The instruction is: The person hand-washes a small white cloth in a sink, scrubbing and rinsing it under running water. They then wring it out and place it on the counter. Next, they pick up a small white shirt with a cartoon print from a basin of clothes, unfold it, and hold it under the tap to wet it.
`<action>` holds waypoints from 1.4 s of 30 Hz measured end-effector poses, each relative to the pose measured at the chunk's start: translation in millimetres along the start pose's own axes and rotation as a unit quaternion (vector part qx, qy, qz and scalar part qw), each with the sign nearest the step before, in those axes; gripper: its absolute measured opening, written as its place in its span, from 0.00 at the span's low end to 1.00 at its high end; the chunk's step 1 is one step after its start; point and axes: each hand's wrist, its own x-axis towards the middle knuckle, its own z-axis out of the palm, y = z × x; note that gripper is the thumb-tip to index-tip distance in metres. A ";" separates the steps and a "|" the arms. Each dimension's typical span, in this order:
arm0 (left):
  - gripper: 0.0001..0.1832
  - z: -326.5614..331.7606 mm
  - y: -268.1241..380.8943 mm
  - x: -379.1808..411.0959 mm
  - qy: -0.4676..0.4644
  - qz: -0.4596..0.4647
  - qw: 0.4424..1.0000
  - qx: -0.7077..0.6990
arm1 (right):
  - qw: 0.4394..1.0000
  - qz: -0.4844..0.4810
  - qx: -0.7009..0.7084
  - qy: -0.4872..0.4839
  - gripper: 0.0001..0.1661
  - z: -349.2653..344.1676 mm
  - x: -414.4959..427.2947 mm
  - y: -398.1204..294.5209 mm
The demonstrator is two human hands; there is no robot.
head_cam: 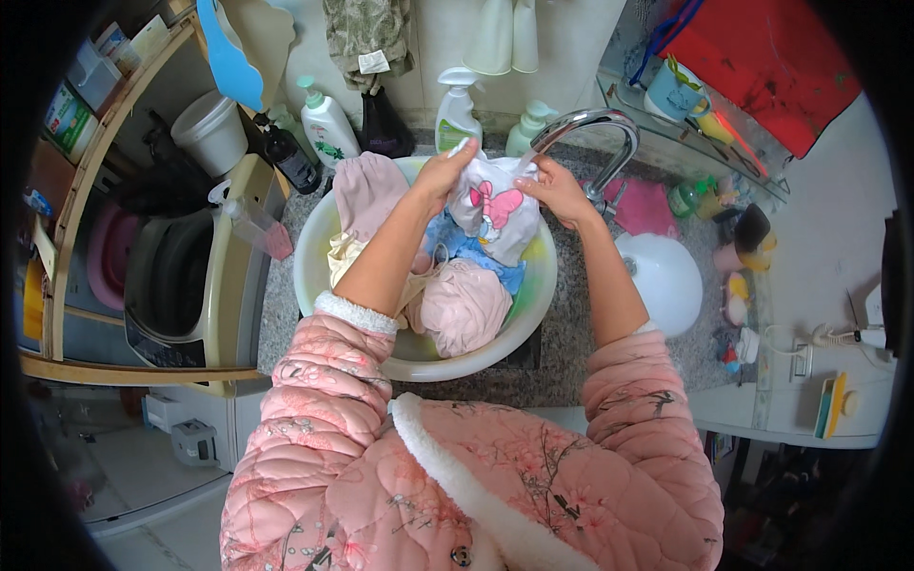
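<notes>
A white cloth garment with a pink bow print [500,207] hangs spread between my two hands, under the spout of a chrome tap [621,125]. My left hand [443,175] grips its upper left edge, and my right hand [557,187] pinches its upper right edge. Below them stands a pale plastic basin [414,370] full of laundry. A bunched pale pink cloth [468,307] lies at its front. Blue cloth [457,239] shows behind the garment, and another pinkish cloth [368,193] drapes at the back left. Cream fabric [343,253] is partly hidden by my left forearm.
A spray bottle [458,110] and several pump bottles, one white [328,121], line the wall. A clear spray bottle [260,228] stands left, near a washing machine [243,285]. Right of the tap are a white washbasin [664,285] and a pink cloth [646,207]. A glass shelf [692,135] juts overhead.
</notes>
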 end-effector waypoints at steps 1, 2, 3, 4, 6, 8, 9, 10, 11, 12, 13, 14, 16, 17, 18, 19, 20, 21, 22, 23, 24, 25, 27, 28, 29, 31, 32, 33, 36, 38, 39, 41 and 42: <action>0.23 2.5 -3.2 6.5 0.018 0.018 0.999 -0.031 | 0.998 -0.013 -0.040 0.056 0.18 -0.2 -0.1 4.9; 0.25 6.9 -8.5 12.5 0.035 -0.002 0.997 -0.070 | 0.990 -0.026 -0.079 0.111 0.18 3.9 2.4 12.1; 0.23 15.3 -14.8 19.5 0.048 -0.031 0.993 -0.103 | 0.978 -0.039 -0.119 0.167 0.17 12.6 6.9 14.7; 0.22 19.8 -21.5 24.0 0.067 -0.058 0.987 -0.135 | 0.928 -0.152 -0.253 0.227 0.14 42.3 3.1 12.4; 0.19 22.1 -39.4 29.0 -0.048 -0.084 0.963 -0.252 | 0.916 -0.223 -0.264 0.204 0.10 84.6 -4.9 8.8; 0.19 3.3 -65.4 48.3 -0.322 0.008 0.854 -0.409 | 0.852 -0.285 -0.368 0.238 0.09 100.7 4.5 2.9; 0.18 20.8 -64.9 42.4 -0.241 -0.041 0.893 -0.377 | 0.808 -0.296 -0.430 0.272 0.09 88.7 6.2 11.6; 0.18 40.4 -55.4 31.6 -0.166 -0.091 0.923 -0.336 | 0.779 -0.320 -0.432 0.323 0.12 63.6 12.5 21.4; 0.18 54.2 -43.3 19.1 -0.126 -0.106 0.940 -0.299 | 0.786 -0.257 -0.444 0.345 0.12 52.8 9.0 24.7; 0.18 66.5 -33.7 10.4 -0.086 -0.118 0.955 -0.260 | 0.790 -0.196 -0.453 0.363 0.12 45.8 6.8 24.9; 0.19 71.9 -30.7 7.7 -0.044 -0.129 0.966 -0.221 | 0.792 -0.133 -0.460 0.379 0.12 45.1 4.8 21.1; 0.18 70.0 -27.2 8.1 -0.013 -0.108 0.968 -0.226 | 0.800 -0.208 -0.416 0.379 0.13 56.5 4.3 23.3; 0.18 21.5 -54.6 31.5 -0.207 -0.015 0.909 -0.363 | 0.813 -0.283 -0.398 0.317 0.11 102.5 7.7 3.3; 0.18 12.4 -58.2 37.4 -0.245 -0.022 0.903 -0.353 | 0.816 -0.311 -0.391 0.290 0.10 111.6 5.9 2.8; 0.19 7.4 -60.1 43.0 -0.288 -0.030 0.895 -0.340 | 0.825 -0.317 -0.370 0.287 0.10 98.8 9.6 13.2; 0.20 -3.3 -56.4 44.3 -0.324 -0.029 0.889 -0.322 | 0.825 -0.284 -0.387 0.297 0.09 92.5 14.2 15.5; 0.21 35.2 -42.6 23.5 -0.178 -0.068 0.949 -0.250 | 0.814 -0.238 -0.420 0.323 0.09 63.1 14.2 24.0; 0.22 59.4 -22.4 -2.3 -0.016 -0.095 0.982 -0.165 | 0.806 -0.198 -0.443 0.339 0.09 41.7 15.9 30.5; 0.23 65.0 -5.0 -19.6 0.019 -0.113 0.990 -0.087 | 0.842 -0.147 -0.404 0.325 0.11 18.8 19.6 38.6; 0.22 56.5 -0.6 -21.3 -0.001 -0.071 0.996 -0.055 | 0.876 -0.099 -0.360 0.307 0.12 1.7 24.1 43.4; 0.22 43.7 2.9 -17.9 -0.019 -0.030 0.999 -0.022 | 0.915 -0.108 -0.253 0.296 0.15 -7.8 27.6 43.4; 0.23 34.6 6.8 -18.9 -0.038 0.008 0.999 0.009 | 0.942 -0.110 -0.146 0.281 0.18 -14.9 25.3 41.6; 0.20 17.1 20.6 -20.1 -0.078 0.003 0.988 0.132 | 0.983 -0.003 -0.040 0.181 0.18 -26.2 19.5 31.1; 0.20 9.5 26.5 -19.5 -0.077 -0.004 0.971 0.225 | 0.990 0.017 -0.037 0.136 0.17 -24.1 15.1 23.1; 0.19 5.7 28.2 -19.5 -0.077 -0.011 0.945 0.317 | 0.995 0.036 -0.034 0.092 0.16 -22.6 10.5 14.9; 0.18 3.4 28.1 -23.5 -0.028 0.037 0.980 0.194 | 0.998 0.066 0.002 0.010 0.12 -7.1 -0.5 -19.8; 0.17 5.4 29.3 -24.5 -0.018 0.038 0.990 0.131 | 0.998 0.067 0.012 -0.018 0.12 -2.5 -7.7 -31.3; 0.16 9.0 30.1 -24.5 -0.010 0.038 0.997 0.068 | 0.997 0.067 0.022 -0.043 0.11 -1.9 -12.4 -36.6; 0.18 16.6 28.0 -22.6 -0.054 0.011 0.998 0.011 | 0.997 0.039 -0.058 0.019 0.13 -20.4 -3.6 -18.7; 0.19 21.3 25.8 -19.7 -0.079 0.005 0.997 -0.024 | 0.993 0.012 -0.072 0.090 0.13 -21.8 -2.1 -7.4; 0.19 23.7 23.3 -17.5 -0.086 0.006 0.996 -0.038 | 0.991 0.008 -0.044 0.129 0.14 -15.4 -0.8 -0.6; 0.20 32.0 16.2 -11.7 -0.068 -0.004 0.996 -0.056 | 0.977 -0.001 0.007 0.211 0.15 -1.9 -0.2 11.7; 0.20 35.2 8.6 -4.0 -0.041 -0.013 0.997 -0.058 | 0.972 -0.084 -0.073 0.206 0.17 -2.9 4.3 28.1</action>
